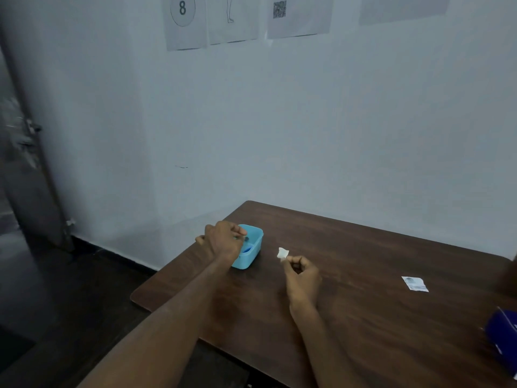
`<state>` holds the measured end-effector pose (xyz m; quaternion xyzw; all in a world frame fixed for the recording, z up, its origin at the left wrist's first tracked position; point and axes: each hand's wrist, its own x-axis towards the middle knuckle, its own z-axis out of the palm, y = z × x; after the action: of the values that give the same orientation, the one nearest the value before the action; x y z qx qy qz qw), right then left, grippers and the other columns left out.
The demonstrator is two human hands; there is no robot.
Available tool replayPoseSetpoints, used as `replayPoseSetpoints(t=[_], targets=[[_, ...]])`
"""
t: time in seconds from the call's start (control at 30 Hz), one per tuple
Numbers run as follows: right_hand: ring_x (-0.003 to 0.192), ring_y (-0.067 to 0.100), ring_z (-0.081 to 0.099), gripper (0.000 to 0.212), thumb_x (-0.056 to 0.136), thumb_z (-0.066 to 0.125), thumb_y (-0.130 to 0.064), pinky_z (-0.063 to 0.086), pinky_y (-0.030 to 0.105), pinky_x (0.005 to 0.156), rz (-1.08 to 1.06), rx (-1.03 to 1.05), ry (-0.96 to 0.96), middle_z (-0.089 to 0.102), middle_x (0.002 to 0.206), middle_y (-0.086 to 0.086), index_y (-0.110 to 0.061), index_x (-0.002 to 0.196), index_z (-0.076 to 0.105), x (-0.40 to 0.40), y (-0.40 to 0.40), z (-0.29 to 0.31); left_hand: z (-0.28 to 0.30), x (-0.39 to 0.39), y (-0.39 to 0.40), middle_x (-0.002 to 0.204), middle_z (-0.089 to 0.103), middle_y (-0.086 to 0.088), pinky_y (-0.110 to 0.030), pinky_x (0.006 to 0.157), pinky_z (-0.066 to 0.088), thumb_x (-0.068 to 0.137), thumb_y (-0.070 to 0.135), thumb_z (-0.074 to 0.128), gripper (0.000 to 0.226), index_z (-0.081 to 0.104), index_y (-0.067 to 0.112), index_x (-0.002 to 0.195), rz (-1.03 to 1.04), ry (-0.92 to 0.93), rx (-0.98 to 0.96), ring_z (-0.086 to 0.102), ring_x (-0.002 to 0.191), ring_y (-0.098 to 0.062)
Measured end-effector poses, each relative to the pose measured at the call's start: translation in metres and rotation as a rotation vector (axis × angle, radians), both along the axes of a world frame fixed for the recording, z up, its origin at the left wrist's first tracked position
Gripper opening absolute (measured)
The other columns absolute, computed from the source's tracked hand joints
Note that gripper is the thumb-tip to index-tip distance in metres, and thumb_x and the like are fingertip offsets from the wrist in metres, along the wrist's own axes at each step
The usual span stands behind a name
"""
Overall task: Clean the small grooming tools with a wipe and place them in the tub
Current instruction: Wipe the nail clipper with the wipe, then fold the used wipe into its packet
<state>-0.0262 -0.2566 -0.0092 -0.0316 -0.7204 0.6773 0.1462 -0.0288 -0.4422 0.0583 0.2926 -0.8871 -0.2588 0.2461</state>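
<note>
A small light-blue tub point(251, 252) stands near the far left corner of the dark wooden table point(363, 275). My left hand point(223, 239) hovers over the tub's left rim with its fingers curled around a small dark tool point(242, 237), most of which is hidden. Inside the tub lies something blue point(248, 250). To the right of the tub, my right hand point(300, 277) is raised above the table and pinches a small crumpled white wipe point(282, 253) between thumb and fingertips.
A torn white wipe sachet point(415, 283) lies on the table to the right. A dark blue box point(503, 334) sits at the table's right edge. The wall with paper sheets is close behind the table; the floor drops off at left.
</note>
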Motion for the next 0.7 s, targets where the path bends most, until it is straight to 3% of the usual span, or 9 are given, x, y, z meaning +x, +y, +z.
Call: replayPoseSetpoints(t=[0.1, 0.27, 0.33, 0.43, 0.53, 0.63, 0.7], targets=[[0.075, 0.004, 0.071, 0.015, 0.088, 0.084, -0.017, 0.052, 0.021, 0.071, 0.014, 0.0, 0.014, 0.076, 0.074, -0.011, -0.024, 0.077, 0.077, -0.001, -0.002, -0.002, -0.002, -0.009, 0.0, 0.101, 0.071, 0.014, -0.031, 0.075, 0.026, 0.09, 0.038, 0.072, 0.02, 0.068, 0.042, 0.07, 0.025, -0.099, -0.027, 0.057, 0.095, -0.014], [0.073, 0.002, 0.069, 0.016, 0.088, 0.084, -0.017, 0.05, 0.015, 0.067, 0.032, -0.022, 0.029, 0.076, 0.074, -0.01, -0.024, 0.077, 0.077, -0.002, -0.001, -0.002, 0.005, -0.012, -0.002, 0.103, 0.073, 0.013, -0.041, 0.084, 0.028, 0.087, 0.045, 0.076, 0.001, 0.077, 0.045, 0.087, 0.022, -0.243, -0.064, 0.061, 0.098, -0.016], [0.07, 0.0, 0.068, 0.016, 0.087, 0.084, -0.017, 0.05, 0.014, 0.066, 0.036, -0.012, 0.033, 0.076, 0.073, -0.011, -0.023, 0.075, 0.077, -0.002, -0.002, -0.001, 0.008, -0.012, -0.002, 0.1, 0.074, 0.013, -0.042, 0.085, 0.028, 0.09, 0.048, 0.073, 0.008, 0.079, 0.044, 0.094, 0.04, -0.174, -0.031, 0.061, 0.095, -0.016], [0.07, -0.002, 0.067, 0.015, 0.089, 0.083, -0.017, 0.049, 0.01, 0.064, 0.036, -0.014, 0.026, 0.075, 0.073, -0.011, -0.023, 0.076, 0.077, -0.001, -0.002, -0.001, 0.007, -0.005, -0.003, 0.104, 0.078, 0.017, -0.04, 0.089, 0.032, 0.095, 0.048, 0.074, 0.006, 0.077, 0.043, 0.096, 0.024, 0.109, 0.008, 0.065, 0.104, -0.011], [0.072, 0.004, 0.067, 0.015, 0.091, 0.081, -0.016, 0.05, 0.017, 0.066, 0.021, -0.055, 0.011, 0.075, 0.075, -0.008, -0.022, 0.079, 0.076, 0.002, -0.002, 0.004, -0.006, 0.012, 0.008, 0.109, 0.078, 0.015, -0.031, 0.089, 0.039, 0.094, 0.05, 0.074, 0.011, 0.077, 0.043, 0.103, -0.032, 0.293, -0.034, 0.066, 0.109, -0.009], [0.068, 0.01, 0.061, 0.015, 0.092, 0.077, -0.01, 0.05, 0.026, 0.067, 0.013, -0.167, -0.017, 0.072, 0.074, -0.003, -0.016, 0.079, 0.074, 0.003, 0.0, 0.008, -0.028, 0.03, 0.035, 0.112, 0.074, 0.008, -0.027, 0.093, 0.048, 0.094, 0.037, 0.078, 0.015, 0.078, 0.036, 0.109, -0.213, 0.404, -0.031, 0.06, 0.109, -0.011], [0.066, 0.012, 0.059, 0.016, 0.092, 0.075, -0.006, 0.049, 0.031, 0.068, -0.006, -0.246, -0.063, 0.069, 0.07, 0.0, -0.011, 0.078, 0.071, 0.003, 0.006, 0.011, -0.042, 0.043, 0.054, 0.11, 0.076, 0.012, -0.026, 0.096, 0.051, 0.094, 0.027, 0.079, 0.018, 0.08, 0.03, 0.112, -0.386, 0.405, -0.064, 0.06, 0.109, -0.006]])
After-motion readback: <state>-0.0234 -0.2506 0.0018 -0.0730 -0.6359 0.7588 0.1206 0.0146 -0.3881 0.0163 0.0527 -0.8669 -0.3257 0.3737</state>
